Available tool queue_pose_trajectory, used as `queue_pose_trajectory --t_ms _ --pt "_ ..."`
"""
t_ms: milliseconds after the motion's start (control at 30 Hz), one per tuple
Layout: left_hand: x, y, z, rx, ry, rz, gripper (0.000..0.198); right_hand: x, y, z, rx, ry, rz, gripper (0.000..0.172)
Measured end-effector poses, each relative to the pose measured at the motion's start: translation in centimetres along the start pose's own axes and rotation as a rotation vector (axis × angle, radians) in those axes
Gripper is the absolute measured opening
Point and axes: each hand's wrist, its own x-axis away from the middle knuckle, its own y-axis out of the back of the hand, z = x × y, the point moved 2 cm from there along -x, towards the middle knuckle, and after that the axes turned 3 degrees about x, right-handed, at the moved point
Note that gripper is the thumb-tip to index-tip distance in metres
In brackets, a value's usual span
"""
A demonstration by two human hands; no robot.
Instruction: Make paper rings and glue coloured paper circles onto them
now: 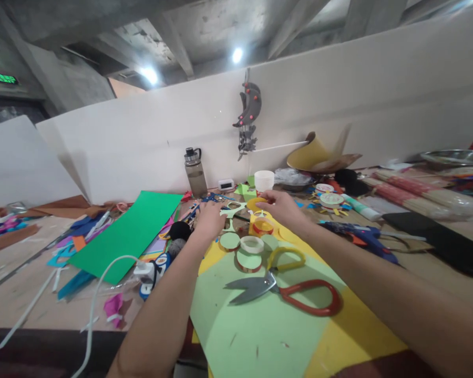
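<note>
My right hand (279, 206) pinches the edge of a small yellow disc (256, 203) above the paper scraps. Past the pale green cut-out scrap's left side, my left hand (210, 216) reaches over small items; its fingertips are blurred, so its grip is unclear. Nearer me are pale green discs (229, 241), a white ring (252, 244) and a red-edged ring (263, 226). Scissors with one yellow and one red handle (311, 297) lie with blades slightly apart on a pale green sheet (256, 336), which rests on yellow paper (355, 336).
A bottle (196, 176), small clock (226, 185) and white cup (264, 180) stand at the back. Green card (130, 236) and a white cable (92, 304) lie left. A blue glue gun (362, 236) and black slab (437, 241) lie right.
</note>
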Motion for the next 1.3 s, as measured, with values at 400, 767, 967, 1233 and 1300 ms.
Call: queue_pose_trajectory --t_ms 400,767,967,1233,1300 --pt "1.9 -0.8 -4.2 0.059 -0.420 0.560 0.052 3.4 -0.8 -1.7 -0.407 -0.121 0.167 0.013" --pt "1.6 -2.0 -4.4 0.687 -0.077 0.160 0.065 4.2 0.0 -0.3 -0.573 -0.074 0.031 0.019" --pt "2.0 -2.7 -5.3 1.006 -0.113 0.237 0.065 4.3 0.0 -0.7 -0.491 0.014 -0.046 0.023" --pt "2.6 -2.8 -6.5 1.332 -0.018 0.226 0.061 3.7 -0.3 -1.4 -0.315 0.023 -0.197 0.038" --pt "2.7 -2.9 -6.7 1.386 -0.010 0.226 0.062 3.6 -0.6 -1.5 -0.403 -0.030 -0.115 0.039"
